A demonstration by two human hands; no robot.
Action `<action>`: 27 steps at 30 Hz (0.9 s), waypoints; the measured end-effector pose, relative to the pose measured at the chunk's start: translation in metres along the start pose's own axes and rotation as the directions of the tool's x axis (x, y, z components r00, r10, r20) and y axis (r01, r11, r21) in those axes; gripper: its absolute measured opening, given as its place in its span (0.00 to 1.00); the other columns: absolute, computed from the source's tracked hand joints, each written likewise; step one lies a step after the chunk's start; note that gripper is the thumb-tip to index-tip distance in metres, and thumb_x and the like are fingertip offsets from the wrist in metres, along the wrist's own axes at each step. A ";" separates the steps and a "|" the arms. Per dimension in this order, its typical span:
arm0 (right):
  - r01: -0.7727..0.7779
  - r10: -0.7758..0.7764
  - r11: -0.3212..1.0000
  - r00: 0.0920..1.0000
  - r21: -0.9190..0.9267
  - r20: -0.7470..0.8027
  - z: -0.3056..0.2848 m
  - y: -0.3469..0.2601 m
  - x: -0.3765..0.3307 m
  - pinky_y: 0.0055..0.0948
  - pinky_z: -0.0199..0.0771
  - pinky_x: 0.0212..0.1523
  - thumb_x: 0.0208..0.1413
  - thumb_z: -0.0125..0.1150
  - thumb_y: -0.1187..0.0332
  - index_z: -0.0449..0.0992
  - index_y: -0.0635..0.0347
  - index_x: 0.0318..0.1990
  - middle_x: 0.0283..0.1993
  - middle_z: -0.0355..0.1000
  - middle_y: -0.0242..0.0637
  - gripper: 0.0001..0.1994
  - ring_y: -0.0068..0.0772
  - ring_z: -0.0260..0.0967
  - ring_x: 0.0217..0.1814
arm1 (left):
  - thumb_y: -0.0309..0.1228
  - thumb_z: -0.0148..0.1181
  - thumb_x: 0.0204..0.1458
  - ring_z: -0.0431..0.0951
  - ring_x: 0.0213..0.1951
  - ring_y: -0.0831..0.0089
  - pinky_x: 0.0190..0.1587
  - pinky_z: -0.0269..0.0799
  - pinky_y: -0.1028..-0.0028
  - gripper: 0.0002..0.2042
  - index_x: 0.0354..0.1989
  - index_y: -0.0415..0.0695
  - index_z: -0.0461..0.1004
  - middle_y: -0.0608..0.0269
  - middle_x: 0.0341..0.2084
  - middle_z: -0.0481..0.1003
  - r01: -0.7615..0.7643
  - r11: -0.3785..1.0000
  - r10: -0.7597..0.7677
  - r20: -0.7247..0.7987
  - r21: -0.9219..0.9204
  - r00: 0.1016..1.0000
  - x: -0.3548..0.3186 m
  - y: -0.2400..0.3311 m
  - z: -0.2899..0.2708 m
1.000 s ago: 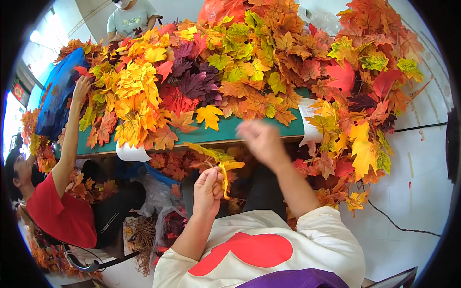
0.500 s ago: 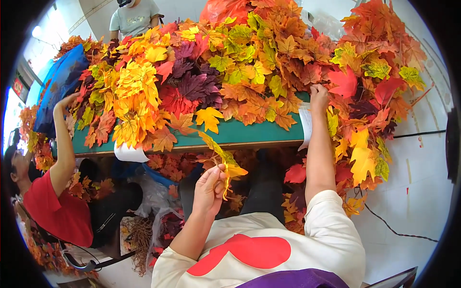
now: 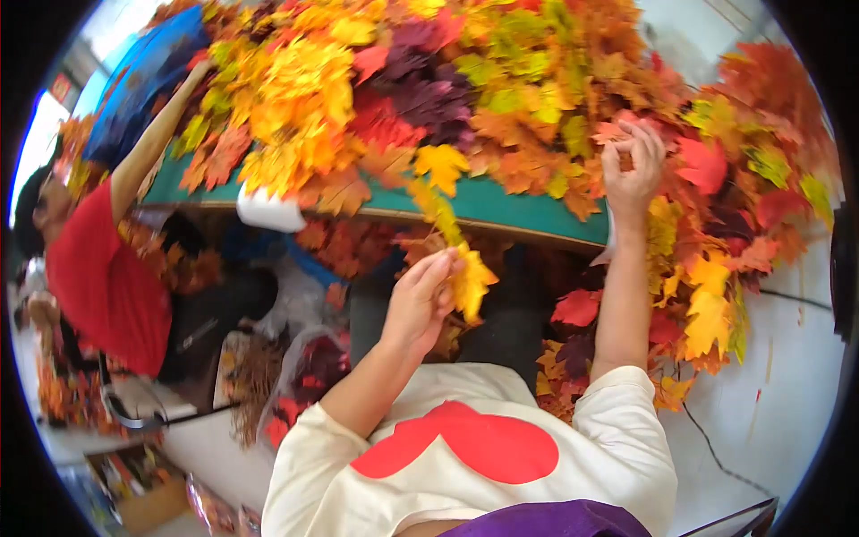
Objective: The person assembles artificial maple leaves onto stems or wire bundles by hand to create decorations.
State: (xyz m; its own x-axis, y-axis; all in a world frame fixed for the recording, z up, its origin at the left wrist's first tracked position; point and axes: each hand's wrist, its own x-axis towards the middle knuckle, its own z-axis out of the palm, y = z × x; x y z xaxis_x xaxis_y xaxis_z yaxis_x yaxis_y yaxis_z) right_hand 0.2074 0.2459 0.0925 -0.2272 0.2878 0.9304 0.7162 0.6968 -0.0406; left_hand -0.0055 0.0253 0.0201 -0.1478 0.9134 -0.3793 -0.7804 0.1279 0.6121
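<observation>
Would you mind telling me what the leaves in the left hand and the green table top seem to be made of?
The yellow leaves pinched in the left hand look artificial, likely fabric or thin plastic: flat, saturated colour, crisp cut lobes, matte. The green table top looks like a painted or laminated board: smooth, even teal, slight sheen along its edge. Neither material is certain from this view.

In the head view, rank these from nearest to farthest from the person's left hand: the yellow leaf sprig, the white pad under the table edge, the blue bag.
1. yellow leaf sprig, held in the left hand.
2. white pad, up-left at the green table's edge.
3. blue bag, far upper left on the leaf pile.
</observation>
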 end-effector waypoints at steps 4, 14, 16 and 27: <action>-0.065 -0.029 0.931 0.968 0.360 0.249 -0.013 -0.072 -0.006 0.41 0.57 0.55 0.46 0.55 0.75 0.66 0.59 0.27 0.32 0.70 0.35 0.04 0.38 0.68 0.40 | 0.32 0.53 0.53 0.59 0.17 0.86 0.19 0.54 0.86 0.11 0.42 0.41 0.70 0.62 0.39 0.73 -0.049 0.999 0.049 -0.001 -0.003 0.999 0.003 -0.003 -0.002; -0.427 -0.093 0.650 0.776 0.628 0.624 -0.042 -0.181 -0.060 0.26 0.70 0.30 0.41 0.60 0.79 0.69 0.63 0.29 0.30 0.69 0.39 0.07 0.37 0.69 0.31 | 0.32 0.52 0.54 0.64 0.19 0.88 0.20 0.58 0.87 0.08 0.39 0.42 0.72 0.65 0.34 0.75 -0.217 0.976 0.218 -0.046 0.032 0.975 -0.011 -0.007 -0.008; -0.486 -0.010 0.636 0.772 0.600 0.636 -0.043 -0.186 -0.066 0.26 0.70 0.30 0.41 0.61 0.79 0.70 0.62 0.28 0.30 0.70 0.38 0.07 0.35 0.70 0.31 | 0.31 0.52 0.54 0.64 0.19 0.88 0.20 0.59 0.88 0.08 0.38 0.42 0.72 0.65 0.34 0.75 -0.248 0.968 0.249 -0.035 0.040 0.968 -0.014 -0.009 -0.008; -0.528 0.056 0.632 0.762 0.568 0.645 -0.045 -0.191 -0.071 0.24 0.70 0.29 0.42 0.61 0.79 0.70 0.62 0.28 0.31 0.70 0.38 0.06 0.33 0.70 0.31 | 0.30 0.53 0.53 0.66 0.23 0.89 0.23 0.60 0.88 0.07 0.36 0.41 0.72 0.61 0.32 0.76 -0.350 0.935 0.351 -0.003 0.050 0.937 -0.014 -0.015 -0.008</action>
State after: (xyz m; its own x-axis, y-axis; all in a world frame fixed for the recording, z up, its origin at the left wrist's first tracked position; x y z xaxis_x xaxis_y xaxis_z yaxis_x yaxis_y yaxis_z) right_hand 0.1160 0.0629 0.0506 -0.5587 0.6825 0.4712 0.1978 0.6615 -0.7234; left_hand 0.0031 0.0073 0.0105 -0.4136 0.8993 -0.1424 -0.6480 -0.1809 0.7398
